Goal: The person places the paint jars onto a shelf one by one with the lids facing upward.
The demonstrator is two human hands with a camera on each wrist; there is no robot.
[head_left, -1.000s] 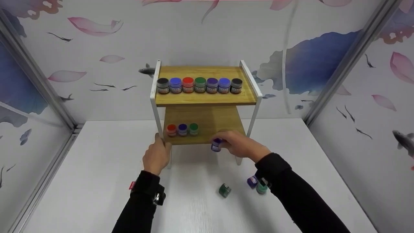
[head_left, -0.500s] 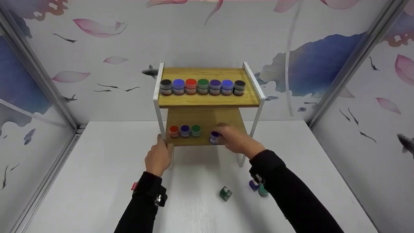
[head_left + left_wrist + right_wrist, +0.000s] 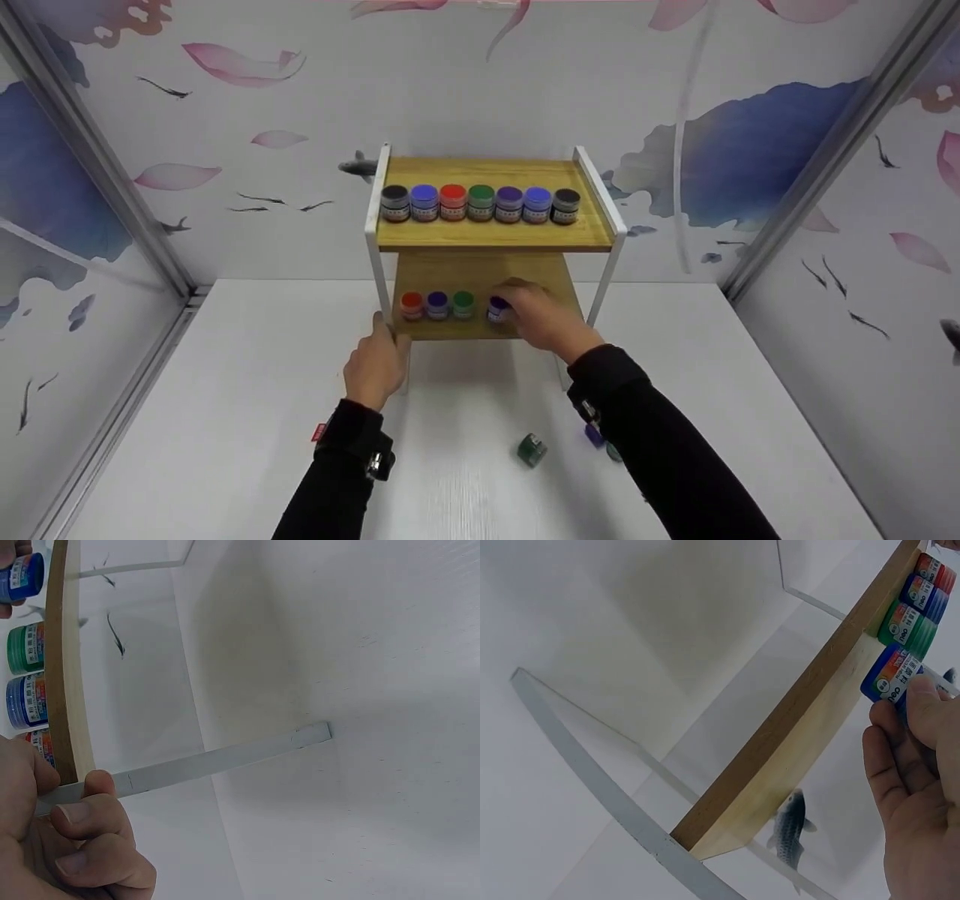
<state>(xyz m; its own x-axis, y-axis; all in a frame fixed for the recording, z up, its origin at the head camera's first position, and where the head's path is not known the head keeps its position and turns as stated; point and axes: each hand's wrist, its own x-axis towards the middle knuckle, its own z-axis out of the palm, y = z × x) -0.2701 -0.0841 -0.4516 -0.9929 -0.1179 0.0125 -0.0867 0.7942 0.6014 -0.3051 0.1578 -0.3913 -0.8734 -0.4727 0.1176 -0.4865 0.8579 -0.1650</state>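
We see a white table (image 3: 225, 420) carrying a two-tier wooden rack (image 3: 495, 236) with white metal legs, set toward the table's back edge. Along the front edge of the rack's upper shelf stands a row of seven paint jars (image 3: 480, 203). On the lower shelf, near its left front corner, three small jars sit side by side: red (image 3: 411, 305), blue (image 3: 437, 305) and green (image 3: 463, 304).

Our left hand (image 3: 377, 365) grips the rack's front left leg (image 3: 217, 762), fingers and thumb curled round it just below the lower shelf. Our right hand (image 3: 541, 319) reaches onto the lower shelf and pinches a purple-lidded jar (image 3: 497, 309) between thumb and fingers; the jar stands on the shelf near its front edge, just right of the green one with a small gap between them.

On the table toward its front edge lie a dark green jar (image 3: 532, 449), tipped over, and close to the right sleeve a purple jar (image 3: 594, 435), partly hidden.
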